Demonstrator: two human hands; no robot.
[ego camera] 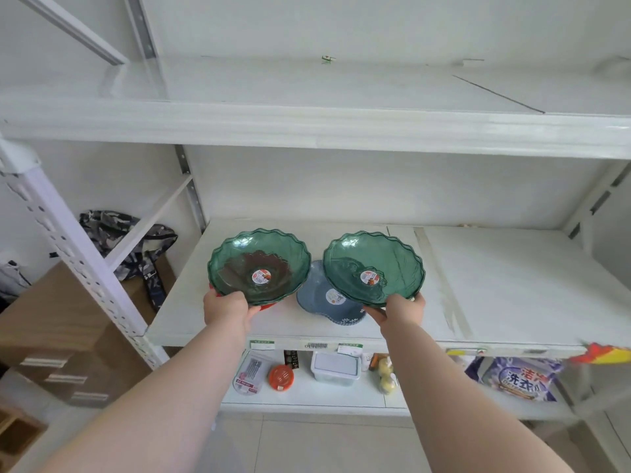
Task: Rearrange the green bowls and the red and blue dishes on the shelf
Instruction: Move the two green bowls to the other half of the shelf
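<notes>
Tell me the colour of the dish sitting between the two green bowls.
Blue: the dish has a pale patterned rim, seen in the head view, partly under the right bowl.

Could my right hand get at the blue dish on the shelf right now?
Probably not yet: the right hand is shut on a green bowl that overhangs the blue dish, covering much of it. Set the bowl aside first.

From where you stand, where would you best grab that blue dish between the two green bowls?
Take the blue dish by its near rim, coming from the front. That edge faces the shelf's open side and is uncovered, while the right green bowl overhangs its far right part.
</notes>
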